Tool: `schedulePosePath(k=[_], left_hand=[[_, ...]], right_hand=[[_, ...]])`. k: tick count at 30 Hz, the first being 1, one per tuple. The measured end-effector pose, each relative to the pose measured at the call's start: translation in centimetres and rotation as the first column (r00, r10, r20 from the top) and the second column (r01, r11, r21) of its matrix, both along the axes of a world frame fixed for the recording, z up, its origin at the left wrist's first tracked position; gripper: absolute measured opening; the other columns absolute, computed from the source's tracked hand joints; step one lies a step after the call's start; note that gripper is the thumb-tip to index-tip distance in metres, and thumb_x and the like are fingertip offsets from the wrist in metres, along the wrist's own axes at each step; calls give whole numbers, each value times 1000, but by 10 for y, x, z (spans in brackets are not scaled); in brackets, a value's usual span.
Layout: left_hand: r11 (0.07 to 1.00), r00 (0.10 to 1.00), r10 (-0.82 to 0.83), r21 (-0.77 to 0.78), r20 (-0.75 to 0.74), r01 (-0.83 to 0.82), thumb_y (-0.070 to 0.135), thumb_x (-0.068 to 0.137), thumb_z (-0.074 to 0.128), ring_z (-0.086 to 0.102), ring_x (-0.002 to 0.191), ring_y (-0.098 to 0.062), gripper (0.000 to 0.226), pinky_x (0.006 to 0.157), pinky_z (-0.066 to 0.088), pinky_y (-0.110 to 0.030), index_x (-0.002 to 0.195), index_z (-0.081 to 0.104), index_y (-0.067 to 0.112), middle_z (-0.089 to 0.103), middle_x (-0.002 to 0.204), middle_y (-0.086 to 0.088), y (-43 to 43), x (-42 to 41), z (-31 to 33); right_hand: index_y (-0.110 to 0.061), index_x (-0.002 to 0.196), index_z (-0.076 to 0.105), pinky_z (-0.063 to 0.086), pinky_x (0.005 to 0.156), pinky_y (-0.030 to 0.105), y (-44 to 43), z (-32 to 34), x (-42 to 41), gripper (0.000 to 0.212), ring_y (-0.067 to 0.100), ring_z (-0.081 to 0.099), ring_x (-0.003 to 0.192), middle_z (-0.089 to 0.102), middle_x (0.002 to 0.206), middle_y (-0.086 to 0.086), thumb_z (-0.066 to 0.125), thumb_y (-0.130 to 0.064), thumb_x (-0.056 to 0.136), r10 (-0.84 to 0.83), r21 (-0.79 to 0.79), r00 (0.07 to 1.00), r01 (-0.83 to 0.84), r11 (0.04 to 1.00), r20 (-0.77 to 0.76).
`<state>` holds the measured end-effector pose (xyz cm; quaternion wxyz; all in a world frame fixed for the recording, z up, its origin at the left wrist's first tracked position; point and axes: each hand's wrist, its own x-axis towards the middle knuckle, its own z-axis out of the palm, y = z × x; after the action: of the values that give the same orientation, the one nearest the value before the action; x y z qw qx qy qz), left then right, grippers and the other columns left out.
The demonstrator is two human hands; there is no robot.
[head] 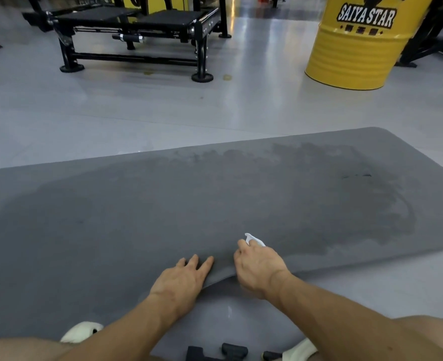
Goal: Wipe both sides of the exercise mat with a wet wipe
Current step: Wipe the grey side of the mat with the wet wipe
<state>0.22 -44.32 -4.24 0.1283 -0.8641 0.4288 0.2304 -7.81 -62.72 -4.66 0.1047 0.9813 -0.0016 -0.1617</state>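
A dark grey exercise mat (163,204) lies flat across the grey floor, with darker damp patches over its right half. Its near edge is lifted a little off the floor between my hands. My left hand (181,280) grips that raised edge, fingers on top of the mat. My right hand (256,267) grips the edge beside it and holds a crumpled white wet wipe (254,239) that sticks out past the fingers onto the mat.
A black weight bench frame (137,35) stands at the back left. A yellow drum (363,43) stands at the back right. My knees and white shoes (82,332) are at the bottom, with small black objects (230,351) on the floor between them.
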Motion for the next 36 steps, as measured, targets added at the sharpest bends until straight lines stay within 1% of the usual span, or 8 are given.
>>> schedulePosePath(k=[3,7,10,13,19,24,30,36], left_hand=[[1000,997,-31,4,65,31,-4,96,49,22,152,-36,95,112,44,-47,161,-13,29,7,169,-11,8,3,8],[996,985,-90,13,150,89,-5,94,51,35,146,-34,98,109,46,-46,161,-15,24,12,168,-15,9,12,24],[993,967,-115,16,228,114,-4,93,53,41,142,-33,99,104,49,-45,161,-13,23,14,167,-16,9,19,34],[989,951,-138,-18,277,148,-6,89,56,42,141,-31,101,103,49,-43,162,-9,22,22,164,-15,8,23,45],[986,966,-157,-26,206,166,-11,86,52,34,146,-28,112,108,45,-38,158,-20,36,19,165,-8,33,30,48],[961,916,-275,88,292,261,-10,97,37,21,152,-37,97,114,39,-43,156,-27,31,-1,168,-23,37,27,44],[932,863,-361,158,353,325,-4,103,28,16,152,-45,83,118,31,-49,157,-26,29,-4,165,-31,41,24,42],[916,761,-352,33,545,399,1,86,32,65,110,-52,72,77,59,-49,154,18,23,56,134,-38,52,43,49]], right_hand=[[-4,121,58,34,117,45,3,12,0,34,37,47,123,49,120,15,35,-19,100,-36,31,999,35,999,39],[-8,119,59,49,96,44,10,34,0,30,34,43,134,48,123,10,39,-21,101,-117,84,991,111,990,64],[-7,122,57,45,103,41,14,45,-1,29,33,37,142,49,127,10,38,-19,102,-145,88,987,139,986,74],[-6,122,55,52,90,43,13,50,-1,29,30,23,152,47,131,9,37,-17,101,-235,153,967,220,964,94],[-7,122,53,55,79,41,17,42,0,29,28,23,151,45,133,8,37,-15,99,-246,162,959,224,961,139],[-7,141,46,46,97,36,14,34,-4,49,23,24,148,21,163,11,47,-32,99,-158,152,976,135,979,152],[-12,134,42,52,89,36,-4,26,-16,48,26,39,130,42,136,7,55,-15,88,-88,185,988,63,981,129],[-8,142,38,50,88,36,6,17,-14,47,29,40,127,44,136,8,39,-12,96,-84,216,962,27,976,259]])
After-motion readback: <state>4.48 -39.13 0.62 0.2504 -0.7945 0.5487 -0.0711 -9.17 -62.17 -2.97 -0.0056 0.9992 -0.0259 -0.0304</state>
